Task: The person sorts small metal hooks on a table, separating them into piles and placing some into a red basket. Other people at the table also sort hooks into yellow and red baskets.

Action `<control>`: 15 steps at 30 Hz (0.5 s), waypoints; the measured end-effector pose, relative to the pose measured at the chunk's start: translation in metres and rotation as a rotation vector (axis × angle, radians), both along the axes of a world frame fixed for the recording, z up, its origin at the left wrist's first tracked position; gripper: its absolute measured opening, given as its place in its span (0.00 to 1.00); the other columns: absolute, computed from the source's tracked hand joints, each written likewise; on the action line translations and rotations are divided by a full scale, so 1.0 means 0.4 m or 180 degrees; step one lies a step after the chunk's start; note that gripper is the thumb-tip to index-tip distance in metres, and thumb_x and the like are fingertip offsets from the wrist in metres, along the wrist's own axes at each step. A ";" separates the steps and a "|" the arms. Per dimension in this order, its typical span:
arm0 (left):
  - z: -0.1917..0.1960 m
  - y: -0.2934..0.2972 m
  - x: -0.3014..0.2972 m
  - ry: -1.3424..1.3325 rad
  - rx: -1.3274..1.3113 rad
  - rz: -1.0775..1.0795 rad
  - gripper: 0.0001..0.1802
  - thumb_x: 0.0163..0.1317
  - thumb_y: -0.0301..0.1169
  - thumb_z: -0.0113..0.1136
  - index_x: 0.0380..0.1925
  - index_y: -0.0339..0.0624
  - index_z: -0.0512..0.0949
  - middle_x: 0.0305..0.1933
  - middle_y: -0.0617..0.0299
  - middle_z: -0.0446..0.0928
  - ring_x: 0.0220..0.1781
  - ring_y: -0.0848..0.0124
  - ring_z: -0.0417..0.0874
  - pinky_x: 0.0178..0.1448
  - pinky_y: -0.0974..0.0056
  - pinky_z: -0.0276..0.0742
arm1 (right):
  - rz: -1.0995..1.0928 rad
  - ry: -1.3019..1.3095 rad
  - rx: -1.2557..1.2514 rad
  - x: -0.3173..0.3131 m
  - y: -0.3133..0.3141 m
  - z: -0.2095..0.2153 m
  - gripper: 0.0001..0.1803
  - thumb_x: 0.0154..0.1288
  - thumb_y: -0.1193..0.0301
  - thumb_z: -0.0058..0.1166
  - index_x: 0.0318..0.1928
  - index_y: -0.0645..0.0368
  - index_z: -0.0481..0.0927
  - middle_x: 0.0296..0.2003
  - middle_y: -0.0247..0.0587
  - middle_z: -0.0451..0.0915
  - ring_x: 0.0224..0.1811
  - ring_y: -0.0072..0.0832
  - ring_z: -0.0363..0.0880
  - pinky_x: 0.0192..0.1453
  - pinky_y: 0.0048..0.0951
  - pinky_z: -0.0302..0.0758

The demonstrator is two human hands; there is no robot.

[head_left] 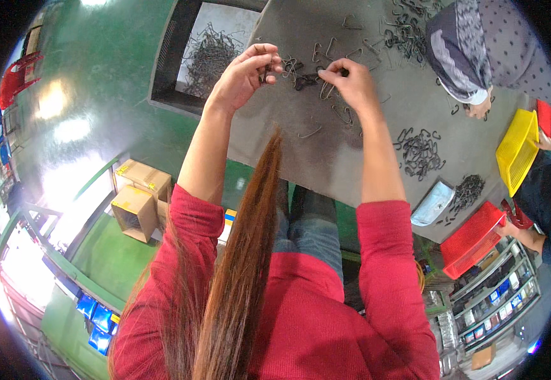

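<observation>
A grey bench [263, 134] stands on a green floor [123, 38], its near edge running in front of the person's lap. Inward from its near-left corner, the left hand [240, 79] is half closed, fingers curled loosely about a few dark hooks [265, 77]. The right hand [353, 85] brings thumb and forefinger close together over loose hooks [307, 81] lying between the hands (whether it grips one, I cannot tell). These pieces look light, stiff and hard to break, perhaps slightly slick; their bent ends would probably snag on neighbours, so a pinch on the straight shank seems best. Toward the near-right corner lie a heap of curved hooks [420, 154], a pale blue face mask [434, 204] and a pile of small dark parts [467, 192]. Beside the left edge, a dark-rimmed crate [161, 73] holds more wire hooks [211, 58]; farther across, a co-worker's hand [478, 109] rests by the right side.
</observation>
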State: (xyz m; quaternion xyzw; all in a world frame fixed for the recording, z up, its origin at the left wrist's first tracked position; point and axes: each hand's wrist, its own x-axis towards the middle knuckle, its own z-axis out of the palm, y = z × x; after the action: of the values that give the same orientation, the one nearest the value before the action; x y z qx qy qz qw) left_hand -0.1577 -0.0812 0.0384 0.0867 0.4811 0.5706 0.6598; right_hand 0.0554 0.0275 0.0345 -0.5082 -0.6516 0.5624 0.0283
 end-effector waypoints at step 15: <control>0.009 0.009 0.029 0.3016 -0.0490 -0.1233 0.14 0.53 0.37 0.67 0.33 0.38 0.83 0.24 0.68 0.78 0.28 0.79 0.73 0.33 0.71 0.68 | 0.0907 -0.0982 0.1613 -0.052 -0.040 -0.009 0.09 0.51 0.64 0.66 0.28 0.55 0.82 0.30 0.40 0.82 0.37 0.39 0.82 0.38 0.38 0.75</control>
State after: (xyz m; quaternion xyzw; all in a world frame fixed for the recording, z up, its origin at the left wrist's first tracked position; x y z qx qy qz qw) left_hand -0.1461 -0.0776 0.0421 0.3743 0.7429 0.2990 0.4676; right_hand 0.0345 0.0116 0.0307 -0.4680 -0.8319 0.2971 -0.0242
